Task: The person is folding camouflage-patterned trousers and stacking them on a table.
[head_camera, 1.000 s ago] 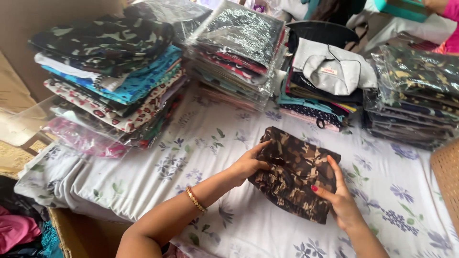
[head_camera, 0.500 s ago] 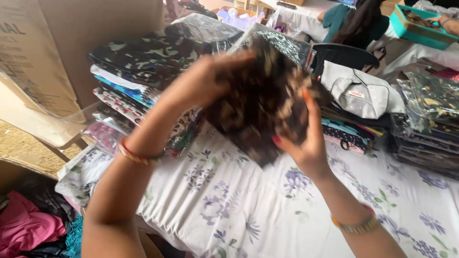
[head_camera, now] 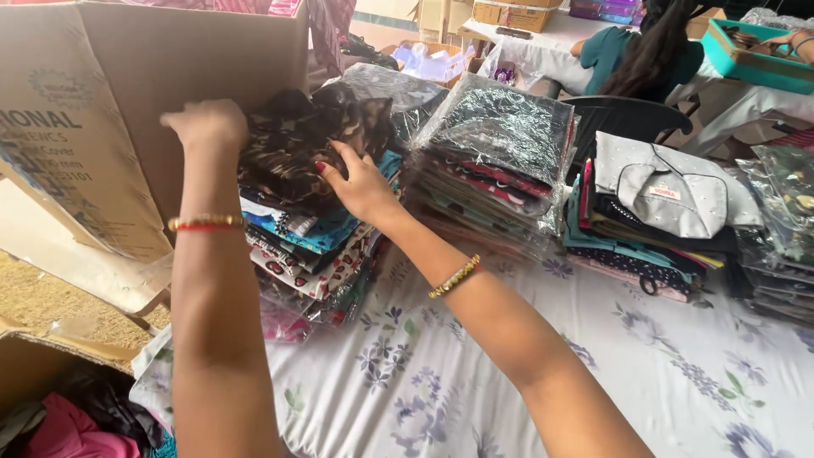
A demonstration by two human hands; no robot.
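Hands up at the far left corner of the bed-like surface covered in a white floral sheet [head_camera: 475, 373], both on a dark brown camo-print folded cloth [head_camera: 297, 144] sitting on top of the leftmost stack of folded printed fabrics [head_camera: 314, 246]. Left hand [head_camera: 208, 125] curled over the cloth's left end, fingers hidden behind it, so can't tell how tight the grip is. Right hand [head_camera: 360, 182] spread flat, fingers pressing the cloth's near edge, red nails showing. Cloth lying with its long axis running left to right, straight ahead of both hands and between them; right hand looks nearer the middle of it. Big open cardboard box [head_camera: 110, 127] just beside the stack on the left. Plastic-wrapped pile of dark fabrics [head_camera: 500, 161] next along to the right.
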